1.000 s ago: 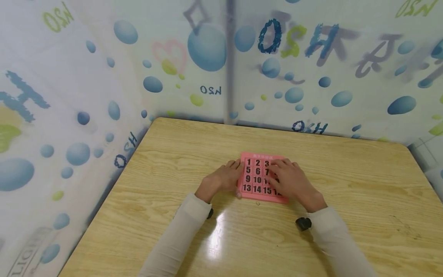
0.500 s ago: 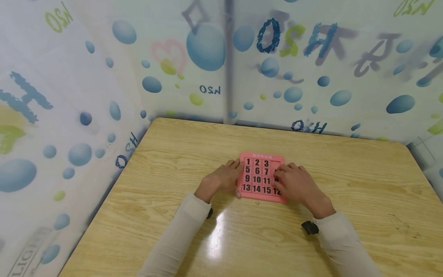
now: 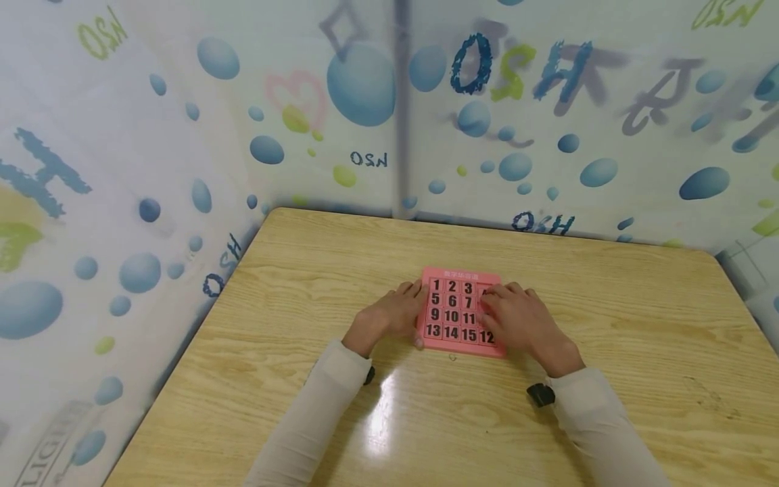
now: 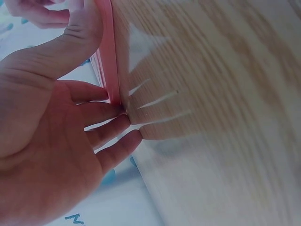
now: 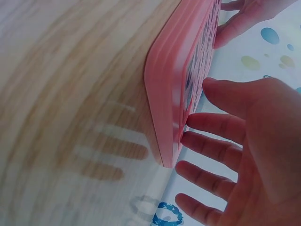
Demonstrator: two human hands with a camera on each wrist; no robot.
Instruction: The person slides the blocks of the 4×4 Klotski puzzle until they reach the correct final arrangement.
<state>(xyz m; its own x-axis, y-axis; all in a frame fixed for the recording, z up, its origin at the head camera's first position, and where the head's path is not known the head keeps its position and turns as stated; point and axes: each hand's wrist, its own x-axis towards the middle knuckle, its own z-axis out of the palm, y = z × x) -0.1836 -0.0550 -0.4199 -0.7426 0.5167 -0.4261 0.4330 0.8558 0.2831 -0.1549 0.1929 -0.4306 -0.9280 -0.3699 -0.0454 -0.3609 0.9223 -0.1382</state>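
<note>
A pink number slide puzzle (image 3: 462, 348) lies flat on the wooden table (image 3: 341, 270), its black-numbered tiles set in rows within the frame. My left hand (image 3: 394, 314) holds its left side. In the left wrist view the thumb (image 4: 84, 28) lies along the pink edge, with fingertips at its far corner. The right hand (image 3: 523, 319) reaches over the right-hand column, fingertips on the tiles there, hiding part of that column. Seen from the right wrist, its thumb and fingers (image 5: 211, 143) are loosely extended at the tile face. Tile 12 (image 3: 487, 337) shows at the bottom right.
Behind and to the left of the table rise pale walls (image 3: 341, 135) printed with blue and green bubbles and letters. Both sleeves are light-coloured, and a black wrist device (image 3: 540, 394) sits at the right cuff.
My right hand has drawn back toward the right edge, uncovering tiles 3, 7 and 11. A dark mark now shows in the top-right slot, bare half a second ago. The left hand stays put.
</note>
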